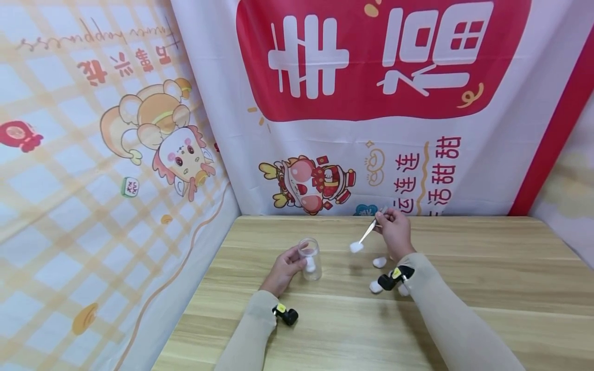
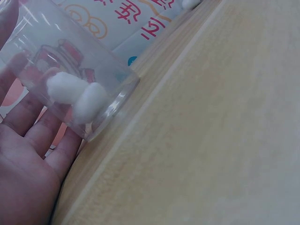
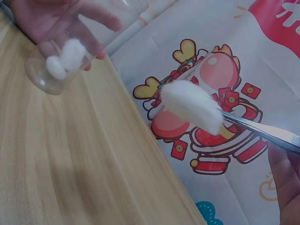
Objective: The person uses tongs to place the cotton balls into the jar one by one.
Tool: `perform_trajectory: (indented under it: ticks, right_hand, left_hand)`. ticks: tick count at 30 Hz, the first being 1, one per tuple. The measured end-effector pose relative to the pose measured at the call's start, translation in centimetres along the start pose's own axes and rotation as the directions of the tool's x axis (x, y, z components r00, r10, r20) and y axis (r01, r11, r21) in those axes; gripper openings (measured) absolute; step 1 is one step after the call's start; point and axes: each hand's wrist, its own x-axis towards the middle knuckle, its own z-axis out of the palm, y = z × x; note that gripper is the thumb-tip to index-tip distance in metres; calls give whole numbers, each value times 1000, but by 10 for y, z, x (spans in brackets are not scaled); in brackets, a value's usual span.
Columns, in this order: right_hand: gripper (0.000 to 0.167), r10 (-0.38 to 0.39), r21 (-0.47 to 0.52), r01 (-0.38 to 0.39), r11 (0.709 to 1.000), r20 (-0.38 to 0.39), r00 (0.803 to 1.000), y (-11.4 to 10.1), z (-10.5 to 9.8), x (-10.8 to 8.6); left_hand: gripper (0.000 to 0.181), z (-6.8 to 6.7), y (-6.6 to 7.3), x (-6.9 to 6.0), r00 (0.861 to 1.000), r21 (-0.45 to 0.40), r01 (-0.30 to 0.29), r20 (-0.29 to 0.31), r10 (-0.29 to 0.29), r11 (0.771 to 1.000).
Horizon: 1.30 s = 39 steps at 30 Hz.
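Note:
My left hand [image 1: 284,269] holds a clear plastic jar [image 1: 312,275] upright on the wooden table, its fingers round the side. Two white cotton balls [image 2: 77,96] lie at the bottom of the jar, plain in both wrist views. My right hand [image 1: 395,232] grips metal tweezers [image 3: 262,129]. Their tips pinch another cotton ball [image 3: 192,105], held in the air to the right of the jar and above the table. Below the right hand, a loose cotton ball [image 1: 379,263] rests on the table.
More cotton balls [image 1: 376,287] lie near the right wrist, partly hidden by the wrist camera [image 1: 394,278]. The wooden table [image 1: 325,330] meets a printed cloth backdrop [image 1: 223,103] at its far edge. Another printed cloth [image 1: 60,206] hangs along the left side.

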Motion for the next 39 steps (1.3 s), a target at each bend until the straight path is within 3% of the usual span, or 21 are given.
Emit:
perform_trajectory:
  ticks: [15, 31, 39]
  right_hand:
    - [7, 30, 46, -31, 998, 8, 1000, -13, 14, 0]
    - [5, 27, 16, -27, 1000, 20, 999, -20, 23, 0]
    - [5, 8, 75, -10, 997, 25, 1000, -23, 29, -1]
  left_hand:
    - [54, 1, 1, 0, 1000, -5, 19, -2, -19, 1000]
    - [53, 2, 1, 1, 1000, -4, 0, -8, 0, 1000]
    - [52, 2, 1, 1, 1000, 6, -5, -7, 5, 1000]
